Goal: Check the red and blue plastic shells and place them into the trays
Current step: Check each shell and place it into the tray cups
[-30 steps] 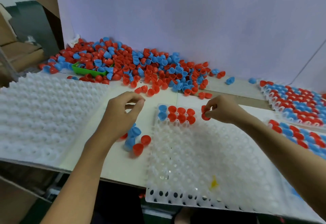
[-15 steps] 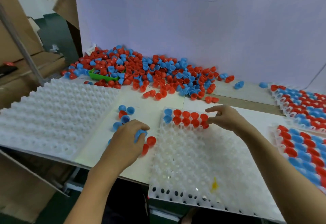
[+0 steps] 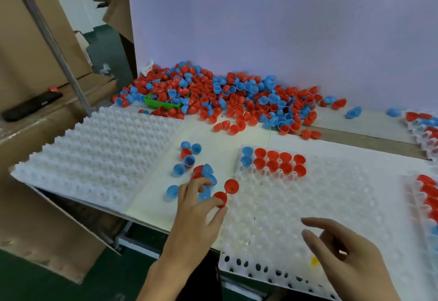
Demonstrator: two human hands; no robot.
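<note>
Red shell sits pinched in the left hand grip, at the near-left edge of the tray; free pockets lie just right. Right hand hovers released, empty.

Colour record: red and blue shells, white trays.
Loose pile mixes red and blue shells around a green bin. Centre tray is white, dimpled, with one yellow mark; it carries two blue shells and eight red shells. Left tray is plain white. Desk is cream; backboard pale lilac.
</note>
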